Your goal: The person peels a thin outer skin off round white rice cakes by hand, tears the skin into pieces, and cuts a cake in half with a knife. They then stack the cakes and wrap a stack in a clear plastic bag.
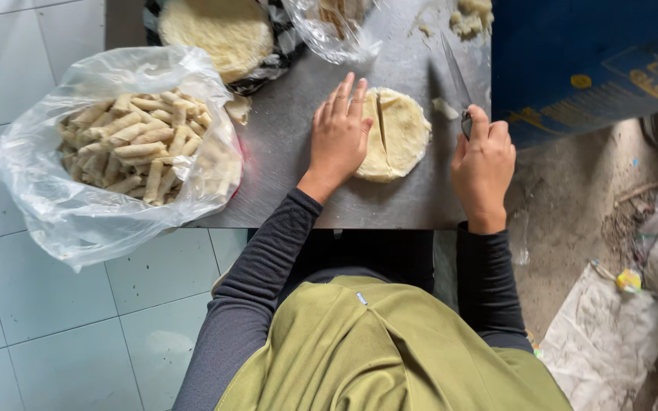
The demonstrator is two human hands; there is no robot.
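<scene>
A flat round of pale dough [401, 133] lies on a metal work surface [283, 144], with a cut line running through its left part. My left hand [338, 135] rests flat on the dough's left edge, fingers together and pointing away from me. My right hand [483, 164] is closed around the handle of a knife [455, 76], whose long blade points away along the surface to the right of the dough.
A clear plastic bag [112, 152] full of rolled dough sticks sits at the left edge. A stack of round dough sheets [218, 32] and another plastic bag [333, 30] lie at the far side. Dough scraps [470, 17] lie far right. A blue box [588, 65] borders the right.
</scene>
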